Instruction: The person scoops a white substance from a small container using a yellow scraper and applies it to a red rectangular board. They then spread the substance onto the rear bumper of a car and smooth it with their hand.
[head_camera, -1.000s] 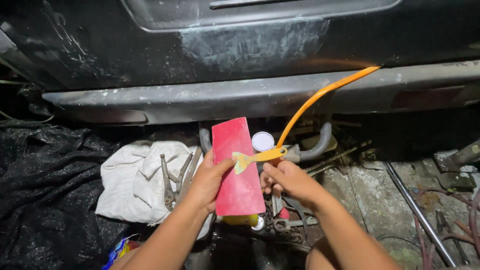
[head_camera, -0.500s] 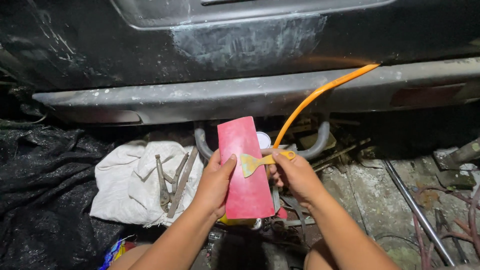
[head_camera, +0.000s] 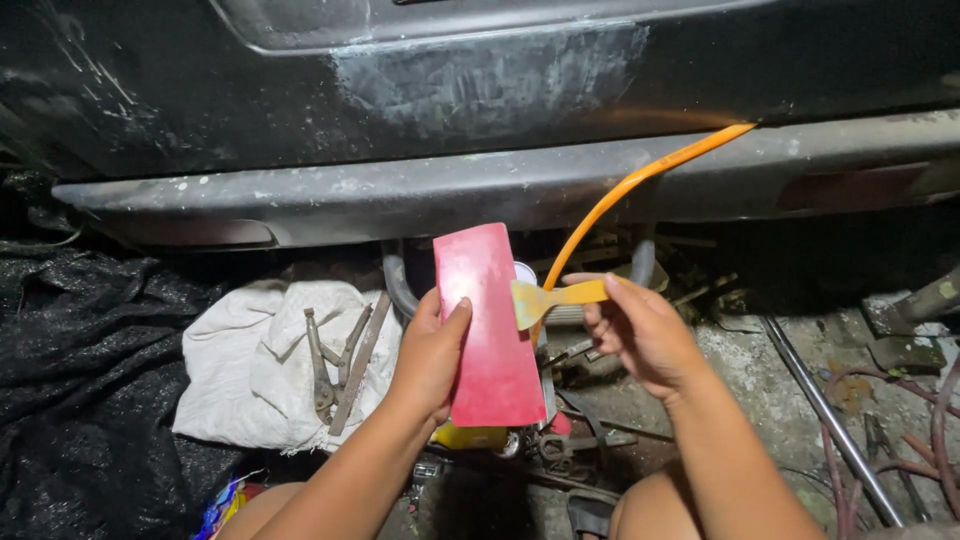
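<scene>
Open air lies between the two hands, under the grey bumper (head_camera: 500, 185). An orange hose (head_camera: 640, 185) crosses that gap. Below, scattered metal parts (head_camera: 570, 440) crowd the ground. Left, a white cloth (head_camera: 250, 370) carries pliers (head_camera: 335, 365); right, a steel rod (head_camera: 815, 400) slants across bare concrete.

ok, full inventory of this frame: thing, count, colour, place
red board: 1, red, upright in left hand, centre
putty spreader: 1, yellow, in right hand, blade touching the board's right edge
hose: 1, orange, arcs from upper right down behind the spreader
car body: 1, black with sanded grey patch, top
white cloth: 1, ground left
metal tools: several, rusty grey, on the cloth
black sheet: 1, far left
metal rod: 1, grey, ground right
left hand: grips board
right hand: grips spreader
</scene>
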